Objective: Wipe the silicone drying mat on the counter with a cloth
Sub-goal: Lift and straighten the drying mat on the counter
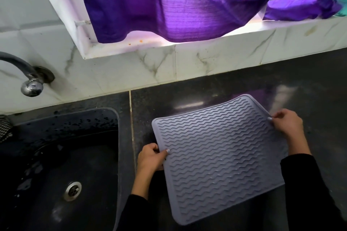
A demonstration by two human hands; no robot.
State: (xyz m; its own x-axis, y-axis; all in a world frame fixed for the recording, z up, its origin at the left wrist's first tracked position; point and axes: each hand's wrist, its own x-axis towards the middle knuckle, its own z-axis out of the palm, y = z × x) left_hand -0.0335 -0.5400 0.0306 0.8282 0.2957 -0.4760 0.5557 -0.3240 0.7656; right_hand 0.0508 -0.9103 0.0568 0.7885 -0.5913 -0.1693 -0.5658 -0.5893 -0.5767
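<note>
The grey silicone drying mat lies on the dark counter, pinched at opposite edges; the left hand clamps thumb over and fingers under its near-left edge, the right hand nips the far-right edge between thumb and fingertips; it looks light, floppy and grippy, best held by the smooth rim outside the ridges; beyond the left fingers, the black sink holds only water droplets around its drain; no wiping cloth shows.
</note>
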